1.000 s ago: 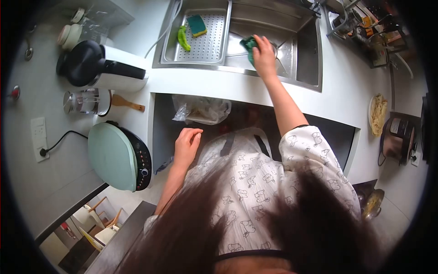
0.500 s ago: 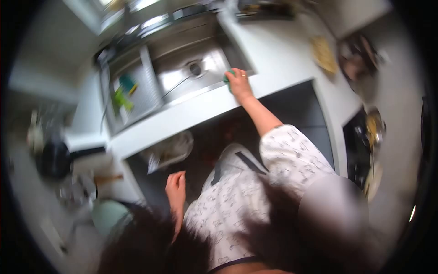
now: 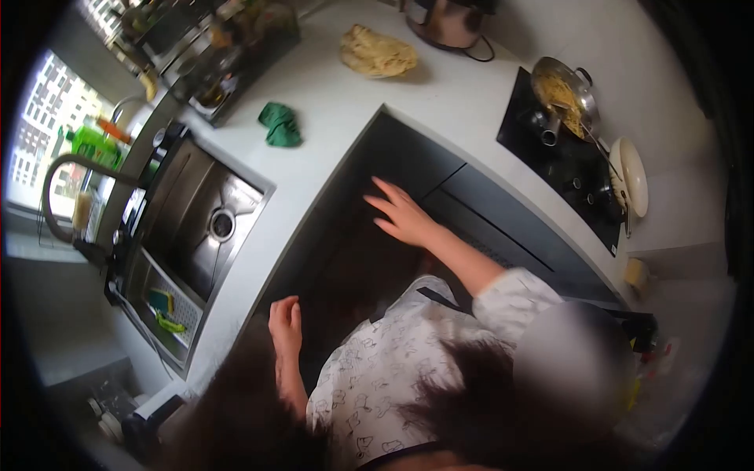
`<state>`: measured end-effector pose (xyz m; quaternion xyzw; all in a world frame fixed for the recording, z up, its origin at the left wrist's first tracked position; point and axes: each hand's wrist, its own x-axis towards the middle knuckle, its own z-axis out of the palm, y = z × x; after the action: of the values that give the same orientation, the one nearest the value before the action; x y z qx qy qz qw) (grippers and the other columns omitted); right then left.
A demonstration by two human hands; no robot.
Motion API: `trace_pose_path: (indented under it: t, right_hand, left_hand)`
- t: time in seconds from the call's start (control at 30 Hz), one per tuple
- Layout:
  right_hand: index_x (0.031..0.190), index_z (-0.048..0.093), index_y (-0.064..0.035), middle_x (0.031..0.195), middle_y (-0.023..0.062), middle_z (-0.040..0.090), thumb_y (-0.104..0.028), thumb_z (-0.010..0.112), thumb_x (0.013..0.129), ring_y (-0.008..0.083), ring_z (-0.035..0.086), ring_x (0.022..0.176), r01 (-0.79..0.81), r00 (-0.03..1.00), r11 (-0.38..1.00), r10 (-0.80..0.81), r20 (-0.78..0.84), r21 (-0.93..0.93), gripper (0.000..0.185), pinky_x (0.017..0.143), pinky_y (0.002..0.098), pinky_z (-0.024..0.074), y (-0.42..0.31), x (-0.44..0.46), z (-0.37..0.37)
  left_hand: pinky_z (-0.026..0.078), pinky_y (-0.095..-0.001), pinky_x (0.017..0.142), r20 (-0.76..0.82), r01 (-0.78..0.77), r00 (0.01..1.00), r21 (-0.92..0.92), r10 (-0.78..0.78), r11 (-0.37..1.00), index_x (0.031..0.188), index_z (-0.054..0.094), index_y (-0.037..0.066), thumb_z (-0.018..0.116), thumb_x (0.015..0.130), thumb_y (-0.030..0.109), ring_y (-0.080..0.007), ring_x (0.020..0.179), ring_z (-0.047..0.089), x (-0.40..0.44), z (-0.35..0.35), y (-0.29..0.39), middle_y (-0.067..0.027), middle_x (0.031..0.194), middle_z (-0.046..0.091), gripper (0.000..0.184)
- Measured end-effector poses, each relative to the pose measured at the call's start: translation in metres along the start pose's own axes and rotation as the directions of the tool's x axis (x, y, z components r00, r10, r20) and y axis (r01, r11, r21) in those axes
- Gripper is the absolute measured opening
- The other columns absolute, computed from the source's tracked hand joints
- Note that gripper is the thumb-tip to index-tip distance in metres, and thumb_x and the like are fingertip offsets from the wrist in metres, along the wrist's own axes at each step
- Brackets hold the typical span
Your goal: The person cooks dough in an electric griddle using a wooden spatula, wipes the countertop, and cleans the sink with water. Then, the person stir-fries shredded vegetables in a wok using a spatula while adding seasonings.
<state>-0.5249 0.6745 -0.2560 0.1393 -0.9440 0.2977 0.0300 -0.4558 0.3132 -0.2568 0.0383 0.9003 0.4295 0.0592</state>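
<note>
My right hand (image 3: pixel 400 213) hangs in the air in front of the counter's cabinets, its fingers spread and nothing in them. On the white counter beyond it lies a crumpled green cloth (image 3: pixel 280 125), apart from both hands. My left hand (image 3: pixel 286 323) is held low near the counter's front edge by the sink, its fingers loosely curled together with nothing visible in them. The steel sink (image 3: pixel 245 206) is to the left, with a round drain in its basin. A green and yellow sponge (image 3: pixel 160 301) and a bright green item (image 3: pixel 170 323) lie on its perforated side tray.
A beige, flat bread-like piece (image 3: pixel 378 53) lies on the counter near a metallic pot (image 3: pixel 446 23). On the black hob (image 3: pixel 514 118) stands a pan of yellow food (image 3: pixel 561 98), with a white plate (image 3: pixel 631 177) beside it. A faucet (image 3: pixel 59 169) and green bottle (image 3: pixel 94 145) stand behind the sink.
My right hand has let go of the green cloth, which now lies on the counter, and has drawn back off the counter. The view has turned right, bringing the hob into sight.
</note>
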Motion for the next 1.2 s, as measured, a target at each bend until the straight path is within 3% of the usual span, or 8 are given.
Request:
trace_pose_path:
  t: [0.23,0.37,0.5,0.6,0.7,0.93,1.07,1.2]
  right_hand:
    - [0.11,0.064,-0.0064,0.099,0.0139,0.067,-0.03,0.06,0.088,0.0265,0.063,0.098,-0.761,0.606,0.645,0.672,0.425,0.066,0.033,0.087,0.0373,0.0485,0.088,-0.239,-0.226]
    - [0.088,0.062,-0.0012,0.075,0.0094,0.063,-0.021,0.061,0.087,0.0204,0.058,0.068,-0.718,0.623,0.681,0.72,-0.307,0.14,0.02,0.066,0.0328,0.0466,0.098,-0.232,-0.358]
    - [0.11,0.057,-0.0064,0.116,0.0108,0.057,-0.025,0.067,0.082,0.0297,0.053,0.112,-0.87,0.489,0.225,0.511,-0.707,-0.439,0.035,0.092,0.0446,0.0427,0.214,-0.256,-0.411]
    - [0.128,0.046,-0.0091,0.116,0.0143,0.056,-0.028,0.064,0.085,0.0317,0.054,0.112,-0.87,0.348,0.058,0.776,-0.526,-0.49,0.05,0.089,0.0461,0.0454,0.287,-0.265,-0.418]
    - [0.134,0.042,-0.0158,0.11,0.0154,0.057,-0.026,0.057,0.09,0.0338,0.061,0.096,-0.858,0.478,0.326,0.79,-0.384,-0.397,0.048,0.079,0.0449,0.0499,0.323,-0.273,-0.401]
    - [0.127,0.055,-0.0245,0.084,0.0136,0.06,-0.02,0.052,0.092,0.0316,0.062,0.076,-0.688,0.6,0.289,0.743,-0.297,-0.666,0.036,0.068,0.0422,0.0499,0.178,-0.22,-0.493]
    - [0.12,0.062,-0.0206,0.086,0.0153,0.064,-0.017,0.054,0.09,0.0295,0.064,0.078,-0.679,0.338,0.12,0.927,-0.164,-0.724,0.03,0.069,0.0417,0.0495,0.144,-0.173,-0.52]
    - [0.123,0.06,-0.0176,0.088,0.016,0.065,-0.018,0.046,0.094,0.0313,0.065,0.078,-0.671,0.32,0.04,0.916,-0.241,-0.74,0.032,0.068,0.0443,0.0512,0.194,-0.155,-0.491]
  left_hand:
    - [0.049,-0.0291,0.081,0.094,-0.185,0.977,-0.062,0.19,0.981,0.112,0.059,0.003,0.058,0.089,0.003,-0.018,0.092,0.06,0.13,0.149,0.131,-0.0086,0.103,0.059,0.023]
    - [0.05,-0.0266,0.074,0.316,-0.264,0.895,-0.197,0.316,0.944,0.117,0.057,0.005,0.061,0.087,0.005,-0.0141,0.08,0.061,0.155,0.255,0.227,-0.0076,0.099,0.062,0.03]
    - [0.053,-0.0297,0.067,0.413,-0.368,0.763,-0.356,0.498,0.859,0.119,0.055,0.006,0.064,0.085,0.008,-0.0196,0.084,0.062,0.163,0.32,0.332,-0.0129,0.107,0.057,0.036]
    - [0.054,-0.0336,0.072,0.399,-0.476,0.683,-0.392,0.612,0.787,0.124,0.051,0.007,0.068,0.082,0.013,-0.0266,0.095,0.062,0.168,0.342,0.394,-0.0149,0.121,0.051,0.046]
    - [0.054,-0.0343,0.074,0.299,-0.728,0.499,-0.364,0.813,0.581,0.127,0.048,0.01,0.071,0.08,0.015,-0.0273,0.096,0.062,0.182,0.357,0.442,-0.0122,0.129,0.046,0.053]
    - [0.055,-0.0378,0.065,0.432,-0.768,0.321,-0.401,0.843,0.498,0.126,0.048,0.011,0.074,0.075,0.018,-0.0305,0.081,0.064,0.2,0.386,0.459,-0.0107,0.13,0.045,0.057]
    - [0.055,-0.0363,0.06,0.393,-0.75,0.309,-0.459,0.866,0.476,0.124,0.049,0.009,0.073,0.074,0.016,-0.0285,0.073,0.063,0.206,0.39,0.455,-0.0116,0.129,0.045,0.056]
    - [0.055,-0.0361,0.059,0.389,-0.734,0.293,-0.494,0.873,0.466,0.124,0.049,0.007,0.071,0.074,0.013,-0.0289,0.07,0.063,0.21,0.394,0.455,-0.0138,0.129,0.045,0.054]
